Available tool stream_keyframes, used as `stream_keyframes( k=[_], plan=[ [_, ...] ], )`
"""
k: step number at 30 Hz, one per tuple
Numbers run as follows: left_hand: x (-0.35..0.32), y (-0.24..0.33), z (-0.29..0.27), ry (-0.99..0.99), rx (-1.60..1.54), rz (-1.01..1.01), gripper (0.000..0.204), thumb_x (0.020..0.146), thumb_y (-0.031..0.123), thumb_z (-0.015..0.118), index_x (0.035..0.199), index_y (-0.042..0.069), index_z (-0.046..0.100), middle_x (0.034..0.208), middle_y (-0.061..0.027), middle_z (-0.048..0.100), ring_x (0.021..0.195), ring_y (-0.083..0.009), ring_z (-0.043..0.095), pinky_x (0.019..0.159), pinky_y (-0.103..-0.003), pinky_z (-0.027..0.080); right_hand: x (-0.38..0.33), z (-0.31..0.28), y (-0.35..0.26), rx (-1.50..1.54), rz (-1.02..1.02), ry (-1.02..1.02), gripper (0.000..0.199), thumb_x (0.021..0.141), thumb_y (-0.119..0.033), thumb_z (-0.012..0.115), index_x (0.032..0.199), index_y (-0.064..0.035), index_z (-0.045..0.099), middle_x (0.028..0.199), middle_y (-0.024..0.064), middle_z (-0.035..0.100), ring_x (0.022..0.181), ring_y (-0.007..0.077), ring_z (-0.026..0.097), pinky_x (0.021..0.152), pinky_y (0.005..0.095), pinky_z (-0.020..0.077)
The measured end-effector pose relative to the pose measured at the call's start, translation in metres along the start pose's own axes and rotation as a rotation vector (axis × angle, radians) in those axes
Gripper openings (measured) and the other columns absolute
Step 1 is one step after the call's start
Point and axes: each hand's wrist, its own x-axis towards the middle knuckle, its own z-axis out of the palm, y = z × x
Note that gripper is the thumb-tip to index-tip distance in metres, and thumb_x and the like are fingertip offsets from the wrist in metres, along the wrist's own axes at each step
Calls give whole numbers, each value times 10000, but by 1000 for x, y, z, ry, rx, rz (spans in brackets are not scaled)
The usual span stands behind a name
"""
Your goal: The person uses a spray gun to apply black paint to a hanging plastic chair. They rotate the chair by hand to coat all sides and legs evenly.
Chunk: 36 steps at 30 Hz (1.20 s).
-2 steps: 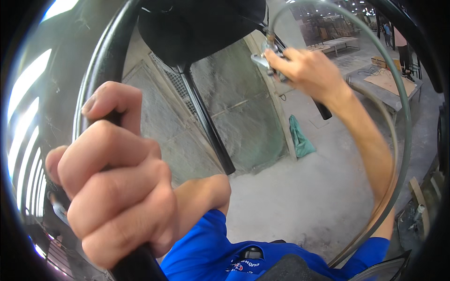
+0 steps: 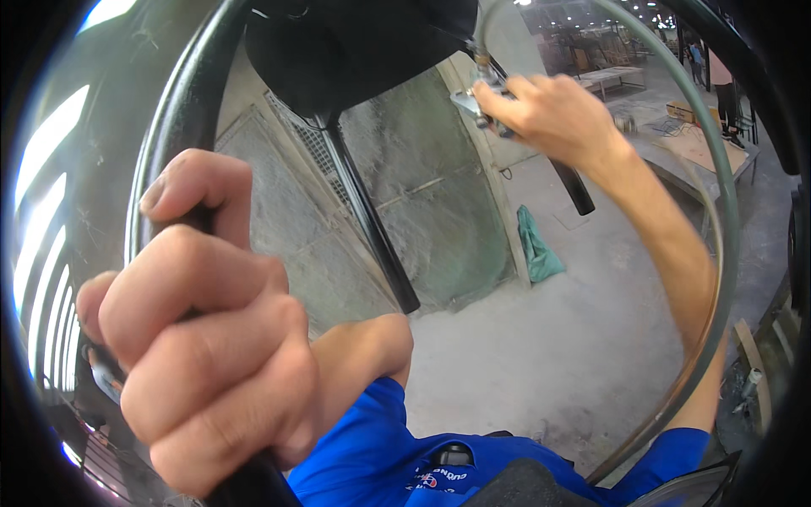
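Left hand [image 2: 203,338] was clenched tight round a black curved metal bar [image 2: 182,110], close to the cam, fingers wrapped fully over it, thumb side up. Bar swept up from lower left and arced over the top of the view. Right hand [image 2: 553,114] was raised at upper right, closed on a small metal spray tool [image 2: 477,97] w/ a brass-coloured fitting on top, tip pointed at the black dark seat-like part [image 2: 355,51] overhead. Grey-green hose [image 2: 718,220] ran from the tool's top, looped wide round the right forearm and dropped toward lower right.

Under the black part, a black tube leg [image 2: 372,220] slanted down to an open end; a second black tube [image 2: 570,186] stuck out just below the right wrist.

Behind: dusty grey-green booth panels [image 2: 422,203], one w/ a mesh vent. Concrete floor [image 2: 549,355] w/ a crumpled teal rag [image 2: 536,249] by the panel's foot. Far upper right, worktables [image 2: 676,144] w/ flat tan boards, and a person [image 2: 722,72] standing beyond. No readable labels or pkgs; only small print on the blue shirt [image 2: 422,465] at bottom edge, too blurred to tell.
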Motion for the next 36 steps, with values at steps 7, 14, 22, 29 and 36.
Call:
stream_keyframes(
  k=[7, 14, 22, 29, 36],
  plan=[
    [2, 14, 3, 26, 86, -59, 428, 849, 17, 546, 1144, 123, 255, 742, -132, 470, 447, -238, 468, 382, -370, 394, 23, -15, 21, 82, -202, -384, 311, 868, -262, 759, 1057, -79, 593, 755, 146, 690, 693, 329, 732, 616, 431, 592],
    [0, 35, -8, 47, 34, -59, 491, 779, 7, 580, 1146, 84, 262, 736, -151, 501, 427, -256, 497, 311, -408, 460, -46, -43, -24, 262, -148, -752, 283, 874, -325, 733, 949, -72, 631, 654, 141, 657, 649, 348, 707, 590, 446, 578],
    [7, 57, 13, 125, 3, -109, 464, 799, -39, 589, 1110, 102, 275, 716, -147, 522, 388, -252, 508, 273, -401, 448, -42, -77, -51, 1079, 292, -937, 274, 968, -303, 683, 1029, -44, 746, 793, 135, 716, 743, 285, 689, 711, 425, 526],
    [-6, 58, 40, 127, -54, -107, 358, 891, -43, 509, 1110, 94, 261, 703, -184, 508, 395, -283, 489, 284, -433, 411, 56, -25, -82, 1126, 127, -170, 235, 981, -266, 677, 1115, -85, 743, 761, 100, 701, 676, 189, 644, 685, 365, 528],
    [-21, 73, 56, 159, 31, -136, 226, 956, -4, 405, 1106, 103, 272, 676, -182, 492, 376, -278, 459, 304, -405, 361, 141, 5, -98, 849, -177, 68, 259, 930, -296, 695, 1087, -90, 703, 746, 183, 685, 730, 398, 691, 661, 465, 550]
  ],
)
